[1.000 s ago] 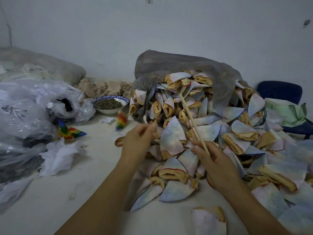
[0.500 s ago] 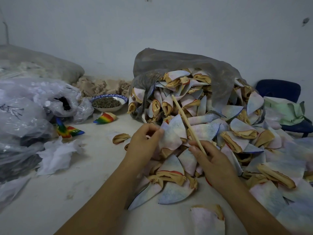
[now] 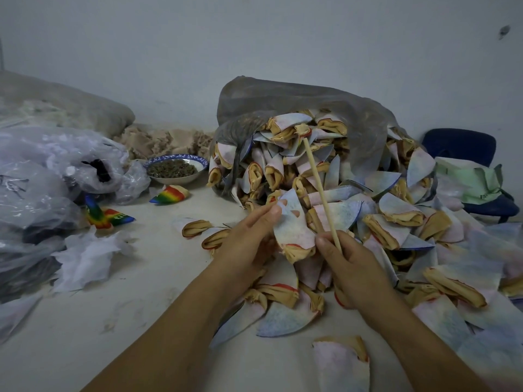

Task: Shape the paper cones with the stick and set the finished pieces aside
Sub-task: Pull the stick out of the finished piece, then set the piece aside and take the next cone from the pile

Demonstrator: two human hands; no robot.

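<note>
A pale desk (image 3: 99,321) carries everything. Across its right half spreads a big pile of flattened paper cones (image 3: 396,210), pastel with tan folded mouths, spilling from the mouth of a grey plastic bag (image 3: 297,100) at the back. Crumpled clear plastic bags (image 3: 42,179) crowd the left edge, and a blue chair (image 3: 458,145) stands past the pile on the right. A blue-rimmed bowl (image 3: 175,181) of dark bits sits between the clear bags and the grey bag. The left hand (image 3: 246,244) pinches one cone (image 3: 293,224) by its upper edge, raised at the near edge of the pile, tan mouth down. The right hand (image 3: 351,267) pinches a wooden stick (image 3: 318,188) near its lower end; it slants up over the pile, just right of the held cone. One rainbow cone (image 3: 169,195) lies just in front of the bowl, another (image 3: 107,217) beside the clear bags.
</note>
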